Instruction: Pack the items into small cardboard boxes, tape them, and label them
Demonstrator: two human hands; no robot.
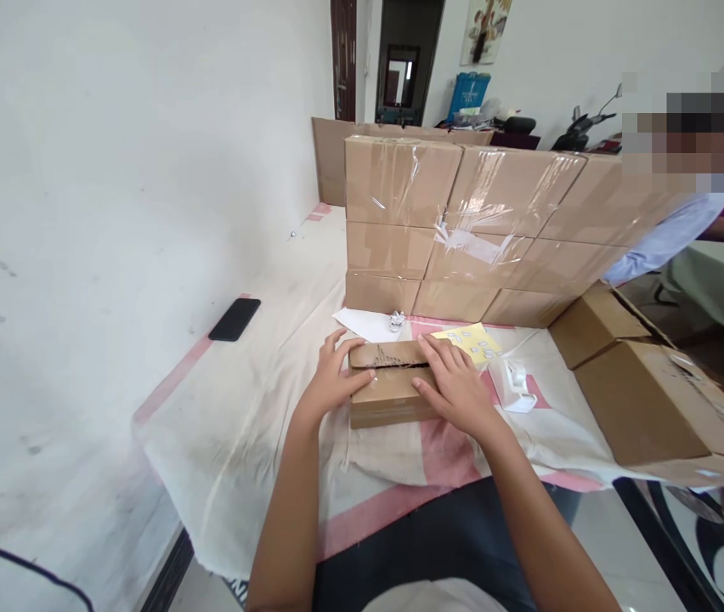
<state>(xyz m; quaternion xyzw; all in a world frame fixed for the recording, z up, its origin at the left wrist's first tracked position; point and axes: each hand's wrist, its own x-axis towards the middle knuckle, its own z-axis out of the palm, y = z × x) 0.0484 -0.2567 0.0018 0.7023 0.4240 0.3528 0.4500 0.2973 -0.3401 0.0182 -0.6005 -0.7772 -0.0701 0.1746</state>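
Note:
A small cardboard box [393, 393] lies on the cloth in front of me, with a dark gap between the flaps along its top. My left hand [335, 374] grips its left end, thumb on the top and fingers at the far left corner. Across the right end rests my right hand [457, 387], its thumb on the near flap and fingers over the far flap, holding the box. Just right of that hand stands a white tape dispenser [511, 387]. Behind the box are a yellow sheet with small pale stickers [473, 342], white paper [368, 325] and a crumpled silvery scrap [396, 321].
A wall of taped cartons [400, 183] stands at the back of the table. More cardboard boxes [642, 399] sit at the right edge. A black phone [235, 320] lies at left near the white wall [113, 212]. Another person's sleeve [668, 238] shows beyond the cartons.

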